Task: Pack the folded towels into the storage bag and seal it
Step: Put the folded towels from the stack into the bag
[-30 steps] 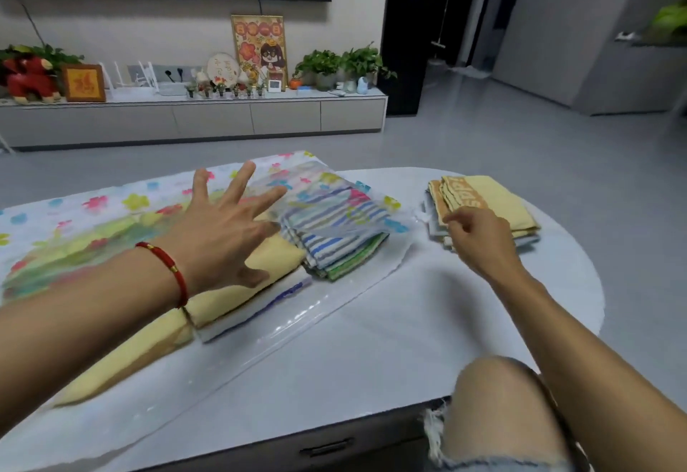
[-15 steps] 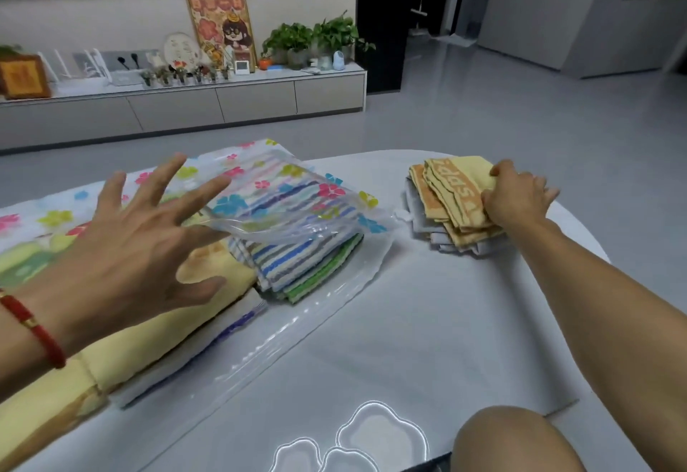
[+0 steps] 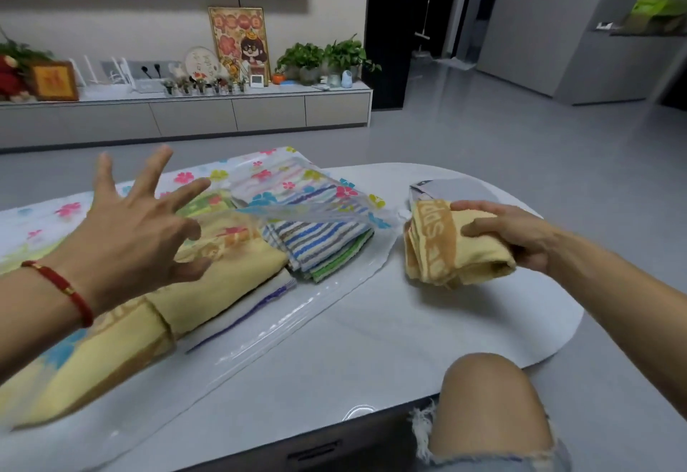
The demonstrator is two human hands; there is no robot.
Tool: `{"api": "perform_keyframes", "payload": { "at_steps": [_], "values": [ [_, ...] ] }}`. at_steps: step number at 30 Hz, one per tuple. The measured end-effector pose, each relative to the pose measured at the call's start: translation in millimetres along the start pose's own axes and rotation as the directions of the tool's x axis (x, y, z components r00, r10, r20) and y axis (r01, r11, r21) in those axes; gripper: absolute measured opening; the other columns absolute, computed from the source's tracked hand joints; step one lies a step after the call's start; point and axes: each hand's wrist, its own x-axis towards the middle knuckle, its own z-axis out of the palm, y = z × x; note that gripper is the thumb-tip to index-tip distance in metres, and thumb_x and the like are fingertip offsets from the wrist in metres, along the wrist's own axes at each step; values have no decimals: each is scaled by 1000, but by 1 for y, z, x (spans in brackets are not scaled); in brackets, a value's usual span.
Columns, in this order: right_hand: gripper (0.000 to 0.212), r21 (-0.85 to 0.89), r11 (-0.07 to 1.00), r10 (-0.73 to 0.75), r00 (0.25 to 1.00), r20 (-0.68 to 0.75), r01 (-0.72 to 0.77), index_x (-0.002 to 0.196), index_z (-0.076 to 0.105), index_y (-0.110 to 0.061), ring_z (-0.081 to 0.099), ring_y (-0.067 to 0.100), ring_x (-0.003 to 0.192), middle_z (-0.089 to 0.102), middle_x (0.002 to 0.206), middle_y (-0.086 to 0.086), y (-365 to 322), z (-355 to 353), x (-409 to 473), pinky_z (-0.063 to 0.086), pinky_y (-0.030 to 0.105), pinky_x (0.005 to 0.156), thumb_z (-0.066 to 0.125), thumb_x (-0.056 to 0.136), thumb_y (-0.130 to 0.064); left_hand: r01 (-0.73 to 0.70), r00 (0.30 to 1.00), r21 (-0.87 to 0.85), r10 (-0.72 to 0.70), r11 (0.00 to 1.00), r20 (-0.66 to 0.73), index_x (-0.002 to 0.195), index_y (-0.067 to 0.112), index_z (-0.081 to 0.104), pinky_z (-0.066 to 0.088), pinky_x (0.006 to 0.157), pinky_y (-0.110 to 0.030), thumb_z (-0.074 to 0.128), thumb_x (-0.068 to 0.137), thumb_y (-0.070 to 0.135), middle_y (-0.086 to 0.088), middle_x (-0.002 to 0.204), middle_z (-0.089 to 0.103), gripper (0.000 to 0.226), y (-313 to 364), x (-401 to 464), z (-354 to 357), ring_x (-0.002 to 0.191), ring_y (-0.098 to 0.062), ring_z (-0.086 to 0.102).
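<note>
A clear storage bag (image 3: 282, 174) printed with flowers lies on the white table, its mouth facing me. Inside it sit a folded yellow towel (image 3: 230, 282) and a stack of striped towels (image 3: 323, 245). My left hand (image 3: 137, 233) hovers with spread fingers over the yellow towel in the bag, holding nothing. My right hand (image 3: 516, 237) grips a folded yellow towel with orange lettering (image 3: 446, 248), lifted just above the table to the right of the bag's mouth. A grey folded towel (image 3: 446, 189) stays on the table behind it.
The white oval table (image 3: 390, 330) ends close behind and right of the grey towel. My bare knee (image 3: 490, 416) rises at the front edge. Grey floor and a low cabinet (image 3: 223, 115) with plants and frames lie beyond.
My right hand closed on the top yellow towel of the right pile and lifted it toward me and the bag, uncovering the grey one. My left hand rose a little above the bag.
</note>
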Motion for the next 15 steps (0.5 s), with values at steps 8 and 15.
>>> {"api": "perform_keyframes", "payload": {
  "at_steps": [8, 15],
  "values": [
    [47, 204, 976, -16, 908, 418, -77, 133, 68, -19, 71, 32, 113, 68, 137, 17, 17, 83, -93, 63, 40, 88, 58, 94, 5, 88, 926, 54, -102, 995, 363, 119, 44, 63, 15, 103, -79, 40, 75, 83, 15, 163, 16, 63, -7, -67, -11, 149, -38, -5],
    [47, 197, 971, -24, 768, 640, -134, 133, 69, -15, 73, 28, 95, 71, 126, 18, 22, 237, -96, 64, 35, 75, 51, 98, 10, 21, 941, 5, -22, 1000, 337, 154, 33, 18, 14, 104, -82, 50, 75, 80, 18, 164, -9, 98, -51, -77, -40, 152, -31, -5]
  ]
}}
